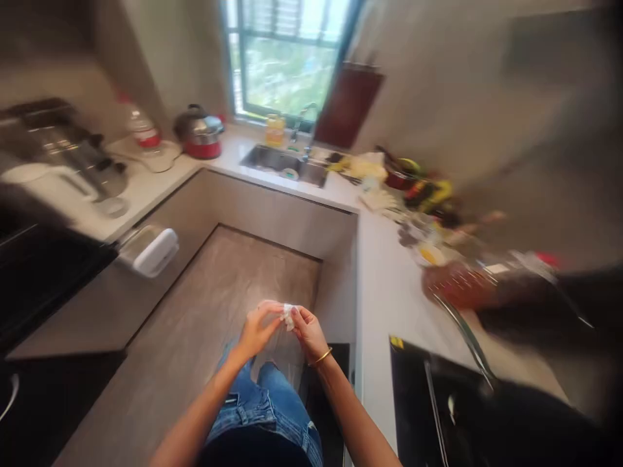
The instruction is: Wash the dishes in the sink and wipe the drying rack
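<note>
A small crumpled white tissue (287, 318) is between my two hands, over the floor in front of my body. My right hand (308, 333) pinches it between thumb and fingers, a gold bangle round that wrist. From the other side, the fingers of my left hand (259, 325) are bent and close on the tissue's edge. Part of the tissue is hidden behind the fingertips.
A counter (372, 292) runs along my right, with a black stove (428, 415) near me. Ahead are a sink (263, 157) and a red kettle (202, 139) under the window. A white-lidded bin (158, 251) juts from the left cabinets.
</note>
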